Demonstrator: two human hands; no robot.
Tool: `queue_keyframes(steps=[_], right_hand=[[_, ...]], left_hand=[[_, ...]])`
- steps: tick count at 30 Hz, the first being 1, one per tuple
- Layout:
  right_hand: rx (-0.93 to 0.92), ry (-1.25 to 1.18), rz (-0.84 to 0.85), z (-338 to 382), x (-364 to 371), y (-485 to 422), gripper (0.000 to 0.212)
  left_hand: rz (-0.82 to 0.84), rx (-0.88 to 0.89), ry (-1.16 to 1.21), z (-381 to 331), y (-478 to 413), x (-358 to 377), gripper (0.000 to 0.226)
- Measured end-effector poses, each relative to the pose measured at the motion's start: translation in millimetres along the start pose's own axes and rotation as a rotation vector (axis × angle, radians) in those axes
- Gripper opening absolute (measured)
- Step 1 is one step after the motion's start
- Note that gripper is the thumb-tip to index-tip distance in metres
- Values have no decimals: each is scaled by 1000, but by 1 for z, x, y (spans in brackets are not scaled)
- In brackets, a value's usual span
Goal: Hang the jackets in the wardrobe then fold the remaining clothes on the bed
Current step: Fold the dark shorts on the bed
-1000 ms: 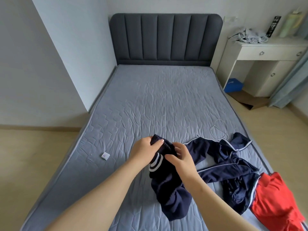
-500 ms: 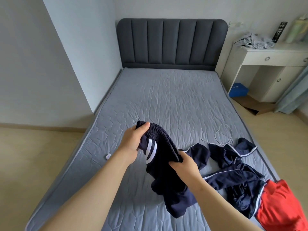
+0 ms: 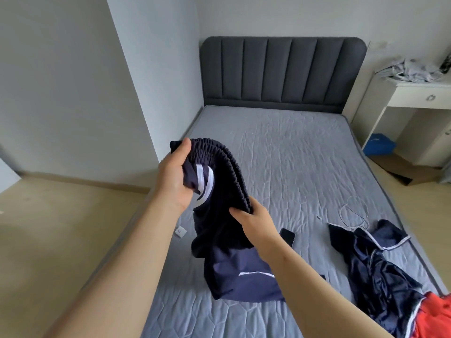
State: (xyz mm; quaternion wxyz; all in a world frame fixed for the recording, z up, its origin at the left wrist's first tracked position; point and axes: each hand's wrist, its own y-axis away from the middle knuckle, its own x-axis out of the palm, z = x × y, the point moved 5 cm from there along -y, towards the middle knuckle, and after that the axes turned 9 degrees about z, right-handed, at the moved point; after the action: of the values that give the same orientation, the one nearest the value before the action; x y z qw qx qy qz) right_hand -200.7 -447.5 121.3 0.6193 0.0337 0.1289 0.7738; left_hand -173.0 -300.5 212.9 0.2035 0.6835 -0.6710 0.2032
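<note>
Head view: left hand (image 3: 174,178) and right hand (image 3: 253,222) each gripped the elastic waistband of navy trousers (image 3: 227,230), lifted above the bed (image 3: 280,147). Folding step, judged; next: stretch waistband flat, align legs.

Both hands, left hand (image 3: 174,178) and right hand (image 3: 256,224), have the shorts (image 3: 224,230) up over the bed (image 3: 280,147). Phone (image 3: 287,236) just right of the right hand, cable (image 3: 353,214) further right, jacket (image 3: 375,264) beyond that. Small tag (image 3: 180,232) sits below the left hand.
</note>
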Motion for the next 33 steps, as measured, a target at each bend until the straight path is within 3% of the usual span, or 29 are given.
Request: queue_keyframes(steps=[5,11,13,16,20,23,28,31,33], right_hand=[[96,56,-134,-29,-26,6,21],[198,111,-210,-47,-56,10,16],[208,80,-221,-42,-67,9,12],[211,55,-272,-31,-84,11,17],[293,346,-198,-28,-93,14,22],[339,492,-168,-33,-91,15,18],[209,314,-192,-18,-86,13,14],[226,300,-141,-15,-77,9,15],[257,272,-152,-16,-76,8,16]], left_hand=[[-141,-155,-562,45,-5,-31,17],[103,-335,-986,94,7,-35,14],[119,-280,-1051,100,3,-32,26],[41,-116,-1064,86,-10,-24,26],[-5,15,-914,63,-27,-13,25],[106,101,-1063,54,-32,-4,31],[374,148,-1855,60,-24,0,49],[449,0,-1969,66,-20,-1,57],[476,-72,-1952,68,-21,-3,49]])
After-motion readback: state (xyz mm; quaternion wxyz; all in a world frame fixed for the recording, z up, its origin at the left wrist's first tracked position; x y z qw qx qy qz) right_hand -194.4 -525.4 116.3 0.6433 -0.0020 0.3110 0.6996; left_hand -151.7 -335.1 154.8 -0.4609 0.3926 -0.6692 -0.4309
